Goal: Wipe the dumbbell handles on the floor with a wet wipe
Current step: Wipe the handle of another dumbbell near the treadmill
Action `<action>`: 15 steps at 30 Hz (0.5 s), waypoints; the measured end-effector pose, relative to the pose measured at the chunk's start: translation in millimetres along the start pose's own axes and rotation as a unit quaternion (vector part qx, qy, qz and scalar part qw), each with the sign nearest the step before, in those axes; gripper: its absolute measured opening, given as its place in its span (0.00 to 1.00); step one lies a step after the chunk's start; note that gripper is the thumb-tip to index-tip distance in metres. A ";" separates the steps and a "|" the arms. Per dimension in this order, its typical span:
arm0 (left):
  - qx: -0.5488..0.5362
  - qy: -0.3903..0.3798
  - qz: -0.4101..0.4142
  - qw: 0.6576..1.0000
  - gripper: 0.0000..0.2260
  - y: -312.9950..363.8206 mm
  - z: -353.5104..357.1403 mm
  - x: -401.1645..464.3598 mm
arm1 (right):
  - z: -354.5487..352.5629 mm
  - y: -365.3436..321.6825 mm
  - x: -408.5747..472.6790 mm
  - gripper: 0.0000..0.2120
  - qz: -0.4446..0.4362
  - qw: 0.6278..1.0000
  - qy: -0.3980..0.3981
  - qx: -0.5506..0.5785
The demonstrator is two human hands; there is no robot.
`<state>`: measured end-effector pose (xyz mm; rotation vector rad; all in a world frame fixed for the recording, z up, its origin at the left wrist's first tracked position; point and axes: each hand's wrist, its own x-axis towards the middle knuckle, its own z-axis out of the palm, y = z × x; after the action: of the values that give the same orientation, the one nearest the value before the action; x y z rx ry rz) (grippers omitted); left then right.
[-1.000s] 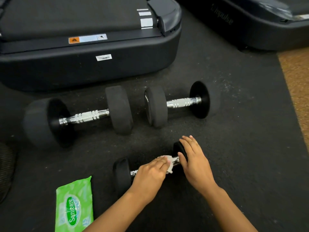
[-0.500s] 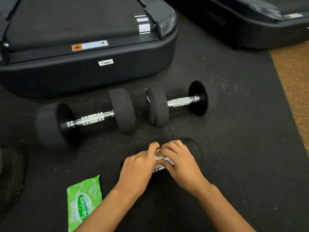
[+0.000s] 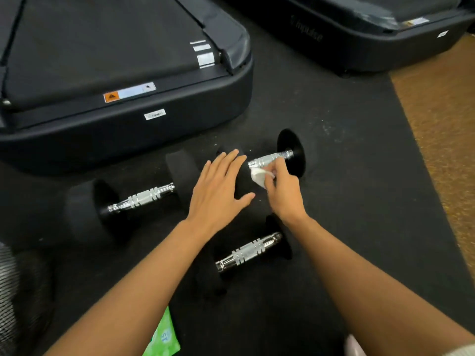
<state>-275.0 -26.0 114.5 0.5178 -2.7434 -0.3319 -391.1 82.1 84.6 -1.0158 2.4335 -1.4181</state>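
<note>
Three black dumbbells with chrome handles lie on the dark floor mat. My right hand (image 3: 282, 191) pinches a crumpled white wet wipe (image 3: 258, 176) against the near end of the far right dumbbell's handle (image 3: 270, 158). My left hand (image 3: 218, 191) lies flat with straight fingers over that dumbbell's left weight, hiding most of it. The small near dumbbell (image 3: 248, 253) lies untouched between my forearms. The large left dumbbell (image 3: 141, 199) rests further left.
A green wet-wipe pack (image 3: 164, 339) lies at the bottom under my left forearm. A treadmill base (image 3: 128, 129) stands just behind the dumbbells, a second machine (image 3: 359, 44) at the back right. Brown flooring (image 3: 442, 129) borders the mat on the right.
Both hands left the small near dumbbell and moved up to the far right one. The wipe went from the left hand to the right hand. The left hand opened flat.
</note>
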 end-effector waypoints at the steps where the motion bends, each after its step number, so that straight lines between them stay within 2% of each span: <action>1: 0.000 -0.006 -0.006 1.000 0.35 1.8 0.2 10.7 | -3.7 -0.2 12.3 0.07 0.001 1.000 0.004 -0.014; 4: 0.007 -0.024 -0.018 1.000 0.35 2.5 5.3 40.3 | -12.9 1.3 53.3 0.17 -0.012 0.998 -0.027 -0.060; 8: 0.025 -0.050 -0.035 0.998 0.35 -1.4 18.0 68.5 | -17.0 13.0 97.0 0.17 -0.036 0.989 -0.095 -0.107; 11: 0.035 -0.058 -0.046 0.997 0.35 -6.8 32.6 79.9 | -12.1 29.7 117.0 0.15 -0.085 0.973 -0.157 -0.144; 15: 0.045 -0.067 -0.058 0.995 0.36 -17.8 53.9 78.3 | 7.8 65.2 124.7 0.20 -0.122 0.956 -0.208 -0.170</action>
<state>-357.6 -63.7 81.3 0.7054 -2.8734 -0.2824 -513.7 20.7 52.2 -1.5528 2.3274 -0.7359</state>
